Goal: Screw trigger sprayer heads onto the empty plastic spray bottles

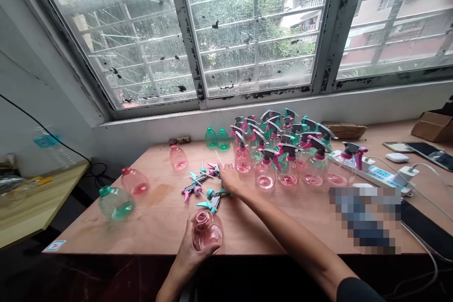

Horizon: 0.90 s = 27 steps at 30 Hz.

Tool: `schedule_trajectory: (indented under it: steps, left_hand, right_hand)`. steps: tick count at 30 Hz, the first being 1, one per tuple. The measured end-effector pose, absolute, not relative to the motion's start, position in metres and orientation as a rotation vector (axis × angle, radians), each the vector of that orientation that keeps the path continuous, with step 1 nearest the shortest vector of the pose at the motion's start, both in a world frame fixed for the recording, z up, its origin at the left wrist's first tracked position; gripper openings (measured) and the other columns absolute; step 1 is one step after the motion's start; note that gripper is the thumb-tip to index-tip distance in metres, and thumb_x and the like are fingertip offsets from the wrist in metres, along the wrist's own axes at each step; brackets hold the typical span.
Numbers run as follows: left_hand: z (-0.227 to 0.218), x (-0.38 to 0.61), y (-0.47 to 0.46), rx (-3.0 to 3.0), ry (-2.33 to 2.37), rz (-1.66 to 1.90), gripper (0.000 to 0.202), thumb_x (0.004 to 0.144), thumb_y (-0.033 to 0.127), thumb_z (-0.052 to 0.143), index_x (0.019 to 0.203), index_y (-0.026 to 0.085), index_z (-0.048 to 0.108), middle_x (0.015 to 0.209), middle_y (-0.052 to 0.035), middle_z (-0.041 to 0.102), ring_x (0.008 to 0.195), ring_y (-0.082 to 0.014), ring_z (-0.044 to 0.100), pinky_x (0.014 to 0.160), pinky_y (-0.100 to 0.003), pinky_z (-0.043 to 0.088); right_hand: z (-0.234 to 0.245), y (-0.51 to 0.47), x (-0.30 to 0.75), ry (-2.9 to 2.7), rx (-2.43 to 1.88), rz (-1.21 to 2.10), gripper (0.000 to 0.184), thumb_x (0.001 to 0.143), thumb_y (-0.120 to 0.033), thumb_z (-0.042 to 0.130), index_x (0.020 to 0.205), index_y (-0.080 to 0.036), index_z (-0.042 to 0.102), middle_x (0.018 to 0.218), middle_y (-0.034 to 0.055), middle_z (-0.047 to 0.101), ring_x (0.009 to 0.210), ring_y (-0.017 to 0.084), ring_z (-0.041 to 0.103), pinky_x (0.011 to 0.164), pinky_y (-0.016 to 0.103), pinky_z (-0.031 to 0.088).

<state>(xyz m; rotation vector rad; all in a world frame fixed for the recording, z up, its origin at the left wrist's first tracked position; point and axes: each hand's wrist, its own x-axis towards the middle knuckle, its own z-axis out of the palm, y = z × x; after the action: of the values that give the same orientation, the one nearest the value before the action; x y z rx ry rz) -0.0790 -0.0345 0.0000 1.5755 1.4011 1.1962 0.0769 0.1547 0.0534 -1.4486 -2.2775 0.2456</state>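
Clamps the left hand around one pink bottle at the near edge of the table, with thumb and fingers on opposite sides and the mouth turned up, seemingly for a firm hold and a clear opening. Stretches the right hand over a pile of loose spray heads, with fingers close together; cannot tell whether closed on one. Counts roughly five in the overlapping pile, perhaps heaped for easy reach. Shows three bare bottles at left, two pink and one green; beneath the window, two green bottles side by side. Masses fitted bottles at right, four in front, too overlapped behind for counting, likely to stay apart from the bare ones.
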Motion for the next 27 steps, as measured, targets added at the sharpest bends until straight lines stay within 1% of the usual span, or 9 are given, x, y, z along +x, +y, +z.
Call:
schedule_trajectory:
  steps: [4,8,13,16,19,23,25,26,27]
  left_hand:
    - [0.001,-0.079,-0.033,1.558,1.404,1.218,0.081,0.068,0.049,0.086,0.133,0.023,0.045,0.128,-0.0138,0.066,0.124,-0.0349,0.064,0.112,-0.049,0.049]
    - [-0.002,-0.079,-0.032,1.526,1.404,1.246,0.087,0.066,0.056,0.085,0.135,0.023,0.042,0.132,-0.0158,0.064,0.127,-0.0363,0.062,0.114,-0.052,0.046]
    - [-0.006,-0.078,-0.035,1.499,1.408,1.276,0.092,0.064,0.058,0.086,0.134,0.025,0.037,0.139,-0.0175,0.06,0.132,-0.0368,0.059,0.115,-0.054,0.045]
    - [-0.007,-0.083,-0.038,1.57,1.411,1.239,0.089,0.063,0.05,0.09,0.135,0.027,0.041,0.138,-0.0156,0.062,0.13,-0.0379,0.061,0.112,-0.056,0.048]
    - [-0.007,-0.089,-0.036,1.842,1.489,1.203,0.085,0.069,0.044,0.088,0.139,0.033,0.042,0.142,-0.0126,0.059,0.134,-0.039,0.057,0.113,-0.061,0.046]
    - [0.003,-0.078,-0.026,2.257,1.467,1.172,0.082,0.077,0.043,0.083,0.146,0.04,0.038,0.145,-0.0107,0.055,0.138,-0.0375,0.053,0.113,-0.061,0.047]
    - [0.011,-0.065,-0.02,2.385,1.43,1.108,0.082,0.08,0.043,0.08,0.148,0.039,0.034,0.146,-0.0118,0.054,0.136,-0.0359,0.055,0.11,-0.057,0.05]
    - [0.015,-0.058,-0.016,2.439,1.418,1.067,0.083,0.081,0.042,0.08,0.149,0.039,0.033,0.146,-0.0124,0.054,0.136,-0.0355,0.055,0.111,-0.056,0.05]
    - [0.018,-0.052,-0.012,2.49,1.407,1.029,0.083,0.082,0.042,0.079,0.15,0.038,0.032,0.145,-0.0127,0.055,0.135,-0.0354,0.054,0.111,-0.056,0.05]
  right_hand:
    - [0.053,0.16,0.064,-2.271,-1.592,0.202,0.033,0.099,-0.031,0.066,0.129,-0.018,0.061,0.131,0.01,0.064,0.11,0.028,0.067,0.092,0.05,0.058]
    - [0.062,0.161,0.065,-2.302,-1.515,0.185,0.031,0.099,-0.031,0.066,0.127,-0.018,0.062,0.13,0.0096,0.065,0.11,0.028,0.067,0.092,0.049,0.058]
    - [0.09,0.137,0.072,-2.279,-1.23,0.171,0.033,0.098,-0.03,0.065,0.128,-0.016,0.06,0.13,0.0106,0.065,0.119,0.03,0.062,0.102,0.054,0.049]
    - [0.11,0.092,0.095,-2.275,-1.009,0.181,0.033,0.098,-0.016,0.058,0.131,-0.012,0.055,0.122,0.0138,0.07,0.117,0.026,0.061,0.108,0.045,0.045]
    - [0.118,0.027,0.144,-2.288,-0.758,0.183,0.032,0.098,-0.023,0.059,0.13,-0.019,0.057,0.112,0.0085,0.074,0.108,0.024,0.066,0.106,0.041,0.048]
    - [0.094,-0.054,0.233,-1.971,-0.65,0.28,0.047,0.087,-0.014,0.061,0.132,-0.027,0.058,0.102,0.0083,0.077,0.097,0.031,0.073,0.094,0.048,0.058]
    - [0.071,-0.08,0.275,-1.795,-0.959,0.56,0.034,0.087,-0.023,0.066,0.12,-0.031,0.068,0.089,0.0051,0.077,0.062,0.024,0.074,0.064,0.036,0.065]
    - [0.059,-0.089,0.293,-1.634,-1.192,0.755,0.026,0.09,-0.033,0.065,0.115,-0.03,0.071,0.078,0.0034,0.075,0.041,0.019,0.064,0.041,0.031,0.058]
    - [0.048,-0.096,0.309,-1.476,-1.361,0.884,0.026,0.091,-0.044,0.064,0.111,-0.03,0.073,0.072,0.0035,0.073,0.037,0.02,0.062,0.033,0.031,0.054]
